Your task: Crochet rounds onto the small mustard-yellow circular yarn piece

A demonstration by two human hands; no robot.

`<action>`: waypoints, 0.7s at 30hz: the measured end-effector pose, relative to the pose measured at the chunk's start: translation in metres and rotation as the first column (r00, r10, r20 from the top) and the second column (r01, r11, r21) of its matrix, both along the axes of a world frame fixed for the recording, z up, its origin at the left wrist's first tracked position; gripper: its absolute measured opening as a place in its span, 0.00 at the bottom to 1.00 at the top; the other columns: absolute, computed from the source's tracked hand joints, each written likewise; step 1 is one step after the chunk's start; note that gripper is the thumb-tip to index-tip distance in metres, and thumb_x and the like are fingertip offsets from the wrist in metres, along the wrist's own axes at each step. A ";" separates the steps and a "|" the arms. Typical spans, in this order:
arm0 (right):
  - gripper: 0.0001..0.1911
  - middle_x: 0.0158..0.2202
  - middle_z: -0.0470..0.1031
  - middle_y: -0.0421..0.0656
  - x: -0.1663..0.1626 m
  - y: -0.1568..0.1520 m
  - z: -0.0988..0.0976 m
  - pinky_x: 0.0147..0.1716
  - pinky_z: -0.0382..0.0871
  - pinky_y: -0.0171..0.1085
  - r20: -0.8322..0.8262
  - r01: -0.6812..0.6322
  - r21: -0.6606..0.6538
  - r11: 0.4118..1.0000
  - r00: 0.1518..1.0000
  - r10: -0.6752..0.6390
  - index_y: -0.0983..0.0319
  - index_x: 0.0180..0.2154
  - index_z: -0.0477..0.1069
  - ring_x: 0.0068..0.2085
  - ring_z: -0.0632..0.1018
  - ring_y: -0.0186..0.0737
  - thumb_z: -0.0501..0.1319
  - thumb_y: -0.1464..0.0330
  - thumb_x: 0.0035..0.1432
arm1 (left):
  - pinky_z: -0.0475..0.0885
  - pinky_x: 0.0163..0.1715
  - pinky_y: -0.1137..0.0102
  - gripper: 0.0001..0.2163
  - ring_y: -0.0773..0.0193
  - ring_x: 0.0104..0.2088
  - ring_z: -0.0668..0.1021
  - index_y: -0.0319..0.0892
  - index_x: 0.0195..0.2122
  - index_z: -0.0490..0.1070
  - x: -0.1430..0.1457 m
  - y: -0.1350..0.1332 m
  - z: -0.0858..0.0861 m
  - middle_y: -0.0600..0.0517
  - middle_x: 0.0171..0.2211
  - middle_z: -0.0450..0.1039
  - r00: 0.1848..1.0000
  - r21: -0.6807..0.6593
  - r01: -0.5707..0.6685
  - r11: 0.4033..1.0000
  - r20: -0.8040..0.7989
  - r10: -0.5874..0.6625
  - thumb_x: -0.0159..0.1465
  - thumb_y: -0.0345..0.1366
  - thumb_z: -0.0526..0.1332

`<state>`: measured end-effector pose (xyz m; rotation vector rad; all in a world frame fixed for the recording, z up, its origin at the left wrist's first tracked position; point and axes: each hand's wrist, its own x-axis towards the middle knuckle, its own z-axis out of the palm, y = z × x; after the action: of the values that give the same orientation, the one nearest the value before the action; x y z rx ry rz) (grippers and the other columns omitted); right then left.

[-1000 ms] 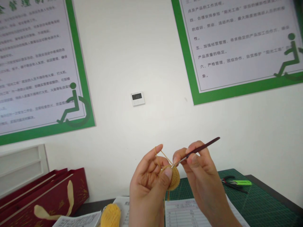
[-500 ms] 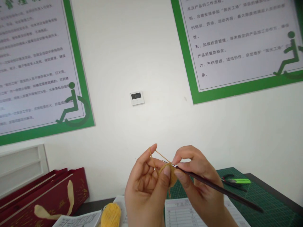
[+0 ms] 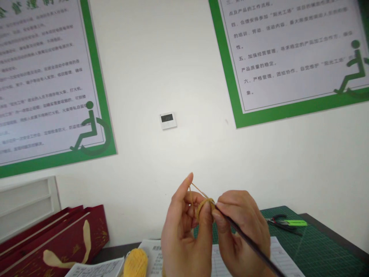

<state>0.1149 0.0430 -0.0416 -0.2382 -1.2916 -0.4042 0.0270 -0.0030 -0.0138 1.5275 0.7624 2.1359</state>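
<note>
My left hand (image 3: 187,231) pinches a small mustard-yellow crocheted piece (image 3: 202,207) between thumb and fingers. A strand of yellow yarn (image 3: 198,188) runs over its raised index finger and down to the piece. In my right hand (image 3: 243,227) is a crochet hook (image 3: 245,236) with a long dark handle, its metal tip at the upper edge of the piece. The fingers and the work partly hide that tip. A ball of yellow yarn (image 3: 136,262) lies on the table, left of my left hand.
Printed sheets (image 3: 281,257) lie under my hands on a green cutting mat (image 3: 323,250). Pliers (image 3: 284,222) with a bright green handle rest on the mat at right. Dark red gift bags (image 3: 72,246) stand at left. A thermostat (image 3: 168,120) and green-framed posters (image 3: 236,92) hang on the wall.
My left hand has shifted slightly right. My right hand has closed further round the crochet hook, whose handle now slopes down more steeply, and the tip has moved into the piece's edge.
</note>
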 end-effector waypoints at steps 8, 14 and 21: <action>0.12 0.25 0.66 0.36 0.009 -0.003 0.013 0.31 0.63 0.33 -0.516 -0.840 -0.374 0.394 0.541 0.664 0.59 0.32 0.65 0.29 0.67 0.33 0.58 0.63 0.70 | 0.67 0.25 0.78 0.20 0.71 0.26 0.73 0.51 0.54 0.78 -0.014 0.003 0.007 0.53 0.30 0.74 0.947 -0.059 0.319 0.946 0.068 -0.315 0.61 0.29 0.70; 0.14 0.28 0.68 0.36 0.003 -0.003 0.020 0.33 0.66 0.34 -0.522 -0.921 -0.390 0.016 0.236 0.820 0.58 0.31 0.61 0.31 0.70 0.33 0.62 0.61 0.66 | 0.71 0.27 0.78 0.20 0.70 0.29 0.76 0.51 0.52 0.80 -0.012 0.006 0.006 0.52 0.31 0.75 0.937 -0.050 0.332 0.942 0.130 -0.324 0.59 0.29 0.72; 0.24 0.38 0.77 0.43 0.011 0.011 0.000 0.37 0.72 0.43 0.075 -0.101 0.115 0.988 0.993 0.092 0.57 0.46 0.75 0.38 0.75 0.40 0.65 0.86 0.52 | 0.73 0.30 0.78 0.24 0.70 0.28 0.76 0.47 0.54 0.79 -0.005 0.001 0.008 0.53 0.30 0.76 0.879 -0.086 0.412 0.907 0.299 -0.371 0.56 0.26 0.73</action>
<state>0.1263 0.0537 -0.0416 -0.0611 -1.3370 -0.4083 0.0224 -0.0022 -0.0062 1.1555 0.4530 1.8840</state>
